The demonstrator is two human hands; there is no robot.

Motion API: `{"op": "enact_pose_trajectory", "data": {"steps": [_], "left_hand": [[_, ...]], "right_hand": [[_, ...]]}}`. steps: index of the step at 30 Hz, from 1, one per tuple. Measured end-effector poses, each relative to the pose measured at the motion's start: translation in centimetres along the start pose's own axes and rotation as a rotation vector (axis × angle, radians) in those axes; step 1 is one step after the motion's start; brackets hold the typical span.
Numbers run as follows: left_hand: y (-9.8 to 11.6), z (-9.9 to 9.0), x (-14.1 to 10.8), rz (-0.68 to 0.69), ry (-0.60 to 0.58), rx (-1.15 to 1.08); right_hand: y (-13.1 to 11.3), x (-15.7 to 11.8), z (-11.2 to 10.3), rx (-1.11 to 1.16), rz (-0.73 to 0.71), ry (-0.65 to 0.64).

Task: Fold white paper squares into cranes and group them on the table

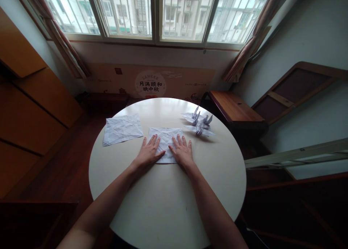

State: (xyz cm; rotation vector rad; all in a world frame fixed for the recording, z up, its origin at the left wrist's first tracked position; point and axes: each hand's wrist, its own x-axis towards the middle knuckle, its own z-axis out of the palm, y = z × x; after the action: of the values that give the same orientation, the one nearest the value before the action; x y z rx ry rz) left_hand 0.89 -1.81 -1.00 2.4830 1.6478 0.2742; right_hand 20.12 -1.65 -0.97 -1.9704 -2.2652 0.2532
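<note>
A creased white sheet of paper [166,135] lies flat on the round white table [163,198] in front of me. My left hand [149,150] rests palm down over its left side, fingers spread. Over the right side lies my right hand [182,151], also flat with its fingers apart. The two thumbs point toward each other across the sheet. Parts of the paper are hidden beneath both palms. Crease lines cross its visible surface.
Another crumpled sheet [123,128] lies at the table's left edge. Several folded paper cranes [199,123] stand together at the back right. Beyond the table are a wooden-topped stand [231,105], a long printed box panel [174,80] and a barred window.
</note>
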Motion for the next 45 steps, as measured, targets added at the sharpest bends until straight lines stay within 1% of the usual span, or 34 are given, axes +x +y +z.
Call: {"op": "enact_pose_trajectory", "data": {"steps": [4,6,8,11,14,17,20,22,24,26,32,35,42,45], "left_hand": [[-0.7,-0.8,0.0,-0.044,-0.013,-0.020],[-1.3,-1.3,0.0,-0.071,0.000,-0.035],[-1.9,-1.9,0.1,-0.098,0.050,-0.042],[-2.7,-2.6,0.2,-0.225,0.176,-0.063],[-3.1,-2.9,0.3,-0.296,0.227,-0.100],[-3.4,-2.7,0.4,-0.332,0.208,-0.132],[-3.5,-2.4,0.5,-0.316,0.207,-0.199],[-3.5,-2.2,0.6,-0.280,0.227,-0.255],[-3.5,-2.1,0.6,-0.249,0.241,-0.292],[-3.3,-2.1,0.5,-0.239,0.235,-0.283],[-2.6,-3.0,0.0,-0.348,0.128,-0.095],[-2.5,-3.4,0.0,-0.379,0.101,-0.077],[-3.5,-2.6,0.7,-0.381,0.089,-0.235],[-3.9,-2.3,1.1,-0.395,0.097,-0.346]], "right_hand": [[0.2,0.1,-0.1,0.014,0.006,-0.005],[0.2,0.1,-0.1,0.020,0.006,-0.010],[0.2,0.2,-0.1,0.025,0.004,-0.012],[0.3,0.2,0.0,0.041,-0.014,0.011],[0.4,0.3,0.2,0.089,-0.032,0.094],[0.6,0.6,0.3,0.156,0.000,0.222],[0.9,0.8,0.4,0.166,0.116,0.345],[1.2,0.9,0.4,0.140,0.203,0.385],[1.4,0.8,0.2,0.114,0.259,0.389],[1.5,0.6,0.0,0.091,0.288,0.383],[1.5,0.1,-0.7,0.060,0.335,0.356],[1.4,0.1,-0.9,0.075,0.336,0.331],[1.5,0.4,-0.9,0.091,0.340,0.312],[1.5,0.5,-0.9,0.096,0.338,0.310]]}}
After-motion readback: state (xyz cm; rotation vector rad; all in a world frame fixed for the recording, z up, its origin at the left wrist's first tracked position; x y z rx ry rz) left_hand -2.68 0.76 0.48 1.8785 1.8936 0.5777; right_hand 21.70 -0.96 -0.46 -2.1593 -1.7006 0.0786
